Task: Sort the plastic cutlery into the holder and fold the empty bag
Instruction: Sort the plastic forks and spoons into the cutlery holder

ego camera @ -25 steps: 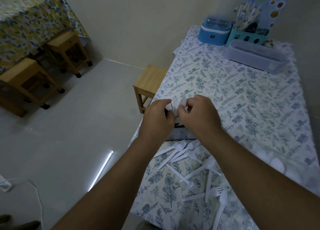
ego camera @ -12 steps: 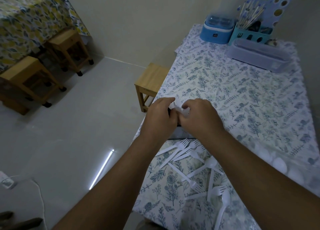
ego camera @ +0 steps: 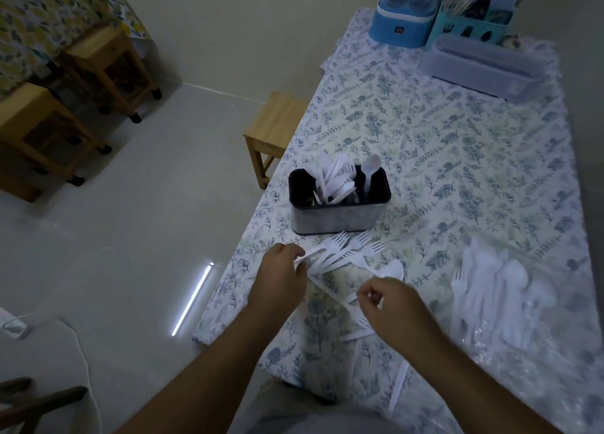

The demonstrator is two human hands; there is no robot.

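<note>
A floral-clothed table (ego camera: 457, 146) above a pale tiled floor (ego camera: 130, 237). Both hands have dropped from the holder (ego camera: 340, 214): left hand (ego camera: 281, 276) pinches fork (ego camera: 327, 253) handles, right hand (ego camera: 389, 306) is loosely curled, seemingly empty.

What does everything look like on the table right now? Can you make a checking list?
Surface: table under a floral cloth.
Job's things: holder upright, forks in its middle slot, one spoon in its right slot; loose forks in front of it; bag at right, cutlery still inside.
Clutter: blue box, teal caddy, clear lidded box at the far end.
Grippers: left hand touching a loose fork handle; right hand curled, contents unclear.
Cables: white cable on the floor.
Surroundings: stool beside the table, wooden carts at left.
</note>
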